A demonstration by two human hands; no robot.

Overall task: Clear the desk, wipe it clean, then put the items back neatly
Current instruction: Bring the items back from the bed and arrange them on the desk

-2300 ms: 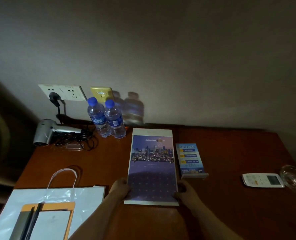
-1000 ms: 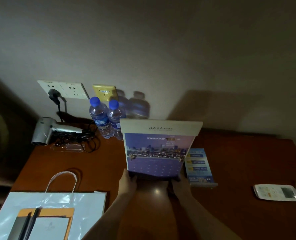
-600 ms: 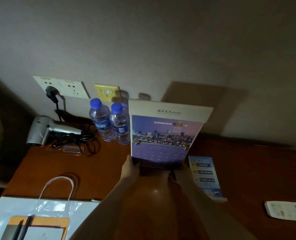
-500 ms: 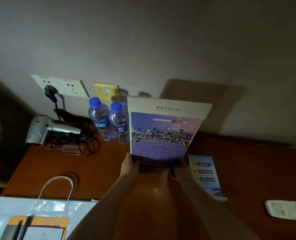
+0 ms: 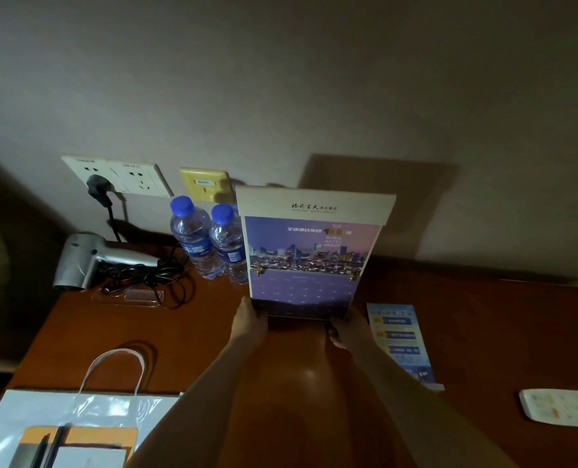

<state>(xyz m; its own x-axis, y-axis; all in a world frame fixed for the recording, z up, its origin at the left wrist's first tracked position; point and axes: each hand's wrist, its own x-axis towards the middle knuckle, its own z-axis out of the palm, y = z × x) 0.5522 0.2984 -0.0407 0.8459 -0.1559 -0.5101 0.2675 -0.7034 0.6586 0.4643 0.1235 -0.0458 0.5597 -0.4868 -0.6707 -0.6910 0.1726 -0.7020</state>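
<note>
A tall purple hotel display board (image 5: 309, 255) with a cream top strip stands upright on the brown desk (image 5: 193, 336), close to the wall. My left hand (image 5: 248, 320) grips its lower left corner. My right hand (image 5: 350, 327) grips its lower right corner. Two water bottles (image 5: 210, 244) with blue caps stand just left of the board. A blue leaflet stand (image 5: 399, 342) lies to the right of my right hand.
A silver hair dryer (image 5: 93, 261) with a tangled black cord lies at the back left, plugged into the wall socket (image 5: 118, 175). A white paper bag (image 5: 78, 420) holding a notepad and pencils lies at the front left. A white remote (image 5: 561, 408) sits at the right edge.
The board lay flat on the desk; both hands have tipped it upright and moved it back toward the wall. It has barely shifted in the last half second.
</note>
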